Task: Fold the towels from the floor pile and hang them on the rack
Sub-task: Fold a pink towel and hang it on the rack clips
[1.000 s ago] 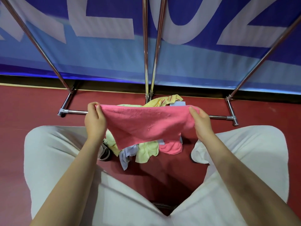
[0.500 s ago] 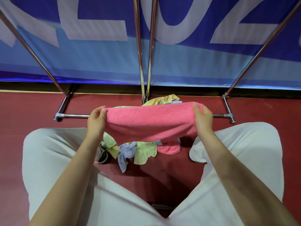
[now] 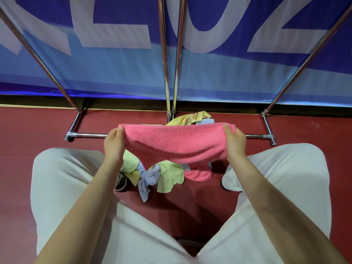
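Note:
A pink towel hangs stretched and doubled over between my hands, above the floor pile. My left hand pinches its left end and my right hand pinches its right end. Under it lies the pile of towels on the red floor: yellow, light green, pale blue and another pink one, partly hidden by the held towel. The chrome rack rises just behind the pile, with two centre posts, slanted side poles and a base bar on the floor.
My knees in white trousers bracket the pile on both sides. A dark shoe shows beside the left knee. A blue banner with large white letters stands behind the rack.
The pink towel has been folded over, so its top edge is now a smooth doubled fold held level. Both hands shifted slightly up and away from me with it.

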{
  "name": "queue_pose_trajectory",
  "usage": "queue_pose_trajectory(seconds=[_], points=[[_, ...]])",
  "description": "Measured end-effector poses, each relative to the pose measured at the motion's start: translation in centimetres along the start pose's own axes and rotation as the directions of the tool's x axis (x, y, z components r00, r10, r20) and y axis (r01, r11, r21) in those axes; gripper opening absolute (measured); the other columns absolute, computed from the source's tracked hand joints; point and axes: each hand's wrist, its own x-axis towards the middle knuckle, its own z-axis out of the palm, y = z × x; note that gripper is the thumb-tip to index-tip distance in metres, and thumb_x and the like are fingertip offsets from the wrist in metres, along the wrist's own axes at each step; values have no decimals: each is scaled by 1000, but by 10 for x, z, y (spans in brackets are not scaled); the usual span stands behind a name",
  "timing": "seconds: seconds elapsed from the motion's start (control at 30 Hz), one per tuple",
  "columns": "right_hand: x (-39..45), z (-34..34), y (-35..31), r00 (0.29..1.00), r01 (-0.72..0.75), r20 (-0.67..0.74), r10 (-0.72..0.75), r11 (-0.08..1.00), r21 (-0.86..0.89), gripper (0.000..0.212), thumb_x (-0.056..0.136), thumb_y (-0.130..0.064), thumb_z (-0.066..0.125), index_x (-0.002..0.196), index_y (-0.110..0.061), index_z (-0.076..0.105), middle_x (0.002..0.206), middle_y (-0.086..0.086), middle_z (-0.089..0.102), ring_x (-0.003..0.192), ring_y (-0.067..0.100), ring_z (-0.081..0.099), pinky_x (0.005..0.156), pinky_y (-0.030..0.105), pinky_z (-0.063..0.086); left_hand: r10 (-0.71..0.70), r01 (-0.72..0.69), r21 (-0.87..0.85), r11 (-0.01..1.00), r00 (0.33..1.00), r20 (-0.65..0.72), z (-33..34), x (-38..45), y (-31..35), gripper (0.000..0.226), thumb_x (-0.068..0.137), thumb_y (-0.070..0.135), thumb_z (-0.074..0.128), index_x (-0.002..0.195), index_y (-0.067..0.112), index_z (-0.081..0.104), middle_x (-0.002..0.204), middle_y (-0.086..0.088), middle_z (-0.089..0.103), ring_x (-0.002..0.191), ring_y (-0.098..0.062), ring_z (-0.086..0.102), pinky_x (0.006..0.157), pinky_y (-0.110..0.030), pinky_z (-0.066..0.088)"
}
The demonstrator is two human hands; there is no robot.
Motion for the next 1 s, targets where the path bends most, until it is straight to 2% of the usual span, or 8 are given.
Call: queue_pose_trajectory(seconds=[0.07,0.17,0.3,0.43,0.53,0.7,0.83,1.0], points=[[-1,1,-2,1000,18,10,-18,1000,-3,17,91,-27,60,83,-13,66,75,-1,56,76,12,51,72,29,42,155,-146,148,978,987,-46,2,-4,1,26,100,34,44,88,17,60,80,6,56,80,-12,49,74,-30,40],[-5,2,-10,988,143,61,-142,990,-9,26,92,-23,61,66,-21,59,60,-13,48,62,3,41,60,23,37,271,-250,170,953,955,-122,6,-12,7,23,102,32,40,93,18,57,85,5,57,84,-12,49,74,-27,36],[-10,5,-14,973,193,126,-192,981,1,21,94,-19,58,75,-21,65,56,-18,56,59,-2,46,57,16,41,175,-164,83,983,970,-166,9,-6,9,31,102,32,40,75,21,50,74,9,49,74,-8,44,62,-24,35],[-15,12,-10,946,285,191,-262,952,-107,32,95,-19,56,78,9,56,73,1,51,69,9,46,64,24,38,14,-25,-70,997,987,-163,20,-12,10,37,103,29,40,69,19,48,70,4,46,65,-8,41,55,-17,38],[-22,22,-8,931,336,212,-297,925,-180,35,94,-23,55,78,9,56,77,11,52,75,15,49,69,27,39,-5,-6,-97,995,994,-113,32,-25,9,36,102,29,42,70,19,54,72,4,53,69,-11,46,61,-24,40],[-35,44,-9,977,183,148,-155,962,-203,28,94,-15,52,83,8,62,77,20,61,71,19,50,67,34,41,78,-78,-59,995,997,4,56,-49,6,30,102,31,44,79,19,59,74,7,56,70,-8,49,67,-24,41],[-47,53,-15,987,-21,160,34,997,-80,20,96,-18,51,78,-12,59,65,-1,55,63,17,52,56,24,43,135,-129,-78,989,988,77,72,-66,7,25,102,25,45,92,13,63,73,11,57,63,6,52,61,-9,41],[-56,67,-20,971,-114,211,109,993,12,15,94,-12,48,90,-8,63,73,4,58,65,16,51,58,25,40,149,-137,-118,984,984,100,84,-72,5,30,101,26,48,105,2,66,78,12,56,75,-1,49,72,-15,41]])
